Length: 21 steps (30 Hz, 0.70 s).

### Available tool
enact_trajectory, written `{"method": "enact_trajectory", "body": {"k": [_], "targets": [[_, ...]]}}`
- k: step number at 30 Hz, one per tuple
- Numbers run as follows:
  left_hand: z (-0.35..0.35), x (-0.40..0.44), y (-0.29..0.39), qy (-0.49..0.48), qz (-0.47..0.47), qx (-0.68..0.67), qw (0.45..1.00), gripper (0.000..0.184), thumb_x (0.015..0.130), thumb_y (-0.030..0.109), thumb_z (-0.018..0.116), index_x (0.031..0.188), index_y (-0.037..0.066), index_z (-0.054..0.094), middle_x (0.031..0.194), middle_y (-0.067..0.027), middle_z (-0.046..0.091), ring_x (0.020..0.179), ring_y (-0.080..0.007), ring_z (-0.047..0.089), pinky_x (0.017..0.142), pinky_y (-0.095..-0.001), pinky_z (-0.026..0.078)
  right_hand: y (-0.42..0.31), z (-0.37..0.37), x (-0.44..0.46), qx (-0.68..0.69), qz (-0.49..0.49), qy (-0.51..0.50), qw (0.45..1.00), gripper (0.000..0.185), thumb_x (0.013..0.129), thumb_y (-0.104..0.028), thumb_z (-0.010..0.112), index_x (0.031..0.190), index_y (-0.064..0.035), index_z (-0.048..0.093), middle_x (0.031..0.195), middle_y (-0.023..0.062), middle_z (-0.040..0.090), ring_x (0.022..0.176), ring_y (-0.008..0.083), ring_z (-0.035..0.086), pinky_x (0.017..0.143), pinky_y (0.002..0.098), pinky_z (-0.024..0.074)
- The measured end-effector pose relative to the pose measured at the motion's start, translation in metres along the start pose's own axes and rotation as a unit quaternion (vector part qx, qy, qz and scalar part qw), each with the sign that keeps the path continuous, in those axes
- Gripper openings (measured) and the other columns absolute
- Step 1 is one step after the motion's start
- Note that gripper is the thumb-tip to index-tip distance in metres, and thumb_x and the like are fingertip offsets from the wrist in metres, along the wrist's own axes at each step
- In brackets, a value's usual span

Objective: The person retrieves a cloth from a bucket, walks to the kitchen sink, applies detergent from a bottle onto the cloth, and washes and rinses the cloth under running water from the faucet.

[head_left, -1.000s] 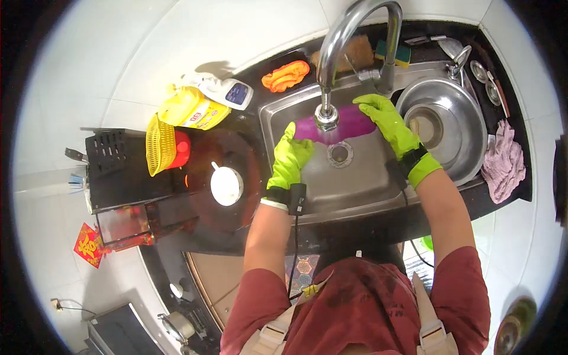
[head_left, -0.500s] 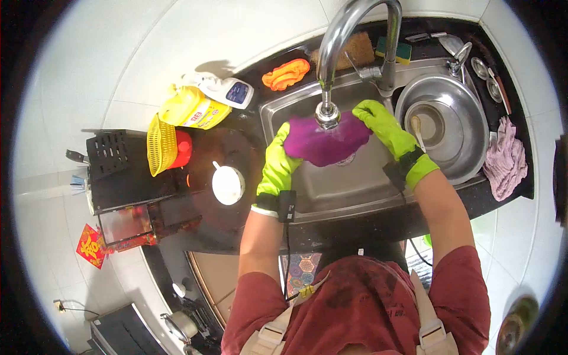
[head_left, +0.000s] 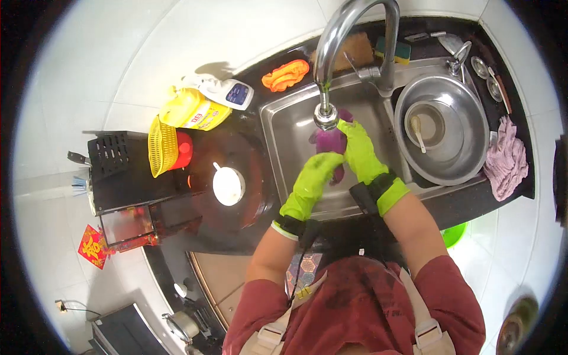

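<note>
Both of my hands wear lime-green rubber gloves and are over the sink basin [head_left: 296, 136]. A purple cloth [head_left: 330, 142] is bunched up between them, just under the faucet head [head_left: 326, 116]. My right hand [head_left: 361, 155] is closed round the cloth from the right side. Lower and to the left, my left hand [head_left: 315, 177] is closed on it too, slightly blurred. One end of the cloth pokes out below the gloves. Parts of it are hidden by the fingers.
A steel bowl [head_left: 467, 155] with a smaller bowl [head_left: 436, 118] inside stands at right, beside a pink cloth [head_left: 506, 160]. On the left are a white cup [head_left: 228, 187], a yellow basket [head_left: 160, 148] and a yellow bottle [head_left: 192, 112]. An orange cloth [head_left: 285, 76] lies behind the sink.
The purple cloth was spread wide between my hands and is now gathered into a bunch. My left hand moved right and nearer my body; my right hand moved left and nearer too.
</note>
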<state>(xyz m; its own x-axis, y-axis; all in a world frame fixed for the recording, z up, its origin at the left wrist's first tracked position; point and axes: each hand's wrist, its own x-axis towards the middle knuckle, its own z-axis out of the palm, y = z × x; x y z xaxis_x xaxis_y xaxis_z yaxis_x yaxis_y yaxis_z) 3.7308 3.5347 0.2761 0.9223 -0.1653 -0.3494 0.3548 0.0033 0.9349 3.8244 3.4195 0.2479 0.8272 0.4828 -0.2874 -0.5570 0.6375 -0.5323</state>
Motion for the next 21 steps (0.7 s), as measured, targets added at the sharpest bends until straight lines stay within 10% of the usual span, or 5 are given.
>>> {"method": "enact_trajectory", "body": {"k": [3,9,11,14,21], "targets": [[-0.012,0.011,-0.019,-0.104,-0.071,-0.4,0.908,0.084,0.082,0.072,0.04,0.137,0.008,0.039,0.126,-0.013,0.053,0.117,-0.0326,0.049,0.1,-0.0446,0.038,-0.003,0.033,-0.017,0.065,-0.026,0.053,0.996,0.032,0.092,-0.02,0.054,0.119,-0.0044,0.054,0.103,0.0096,0.062,0.088,0.0214,0.062,0.078,0.0349,0.0518],[0.018,0.048,-0.02,0.048,0.043,-0.578,0.813,0.062,0.091,0.051,0.049,0.131,0.003,0.044,0.129,-0.0169,0.051,0.119,-0.0323,0.049,0.101,-0.0509,0.038,-0.004,0.021,-0.029,-0.312,-0.213,0.12,0.918,0.06,0.075,-0.029,0.069,0.128,-0.0081,0.05,0.109,0.0212,0.061,0.098,0.035,0.06,0.082,0.0378,0.0487],[0.004,0.051,-0.014,0.089,0.057,-0.527,0.843,0.053,0.092,0.038,0.051,0.131,0.003,0.045,0.13,-0.0175,0.051,0.118,-0.0318,0.05,0.1,-0.0494,0.04,-0.029,0.011,-0.043,-0.685,-0.175,0.16,0.689,0.039,0.088,-0.017,0.06,0.122,-0.0016,0.051,0.112,0.0135,0.062,0.101,0.0272,0.059,0.088,0.0357,0.0472],[-0.012,0.062,-0.005,0.17,0.043,-0.529,0.83,0.041,0.09,0.012,0.053,0.129,0.001,0.046,0.128,-0.0178,0.052,0.114,-0.0319,0.053,0.1,-0.0478,0.041,0.006,-0.05,-0.027,-0.235,-0.177,0.058,0.954,0.038,0.086,-0.014,0.06,0.121,0.0,0.05,0.109,0.0146,0.062,0.105,0.0281,0.058,0.089,0.0363,0.0464],[-0.023,0.072,-0.008,0.077,0.035,-0.483,0.871,0.044,0.081,-0.003,0.056,0.124,0.001,0.049,0.115,-0.0151,0.058,0.102,-0.0305,0.059,0.093,-0.0445,0.046,0.019,-0.048,-0.082,0.018,0.033,0.063,0.997,0.042,0.092,-0.016,0.054,0.129,-0.002,0.042,0.123,0.0167,0.051,0.112,0.0331,0.053,0.101,0.0455,0.041]]}}
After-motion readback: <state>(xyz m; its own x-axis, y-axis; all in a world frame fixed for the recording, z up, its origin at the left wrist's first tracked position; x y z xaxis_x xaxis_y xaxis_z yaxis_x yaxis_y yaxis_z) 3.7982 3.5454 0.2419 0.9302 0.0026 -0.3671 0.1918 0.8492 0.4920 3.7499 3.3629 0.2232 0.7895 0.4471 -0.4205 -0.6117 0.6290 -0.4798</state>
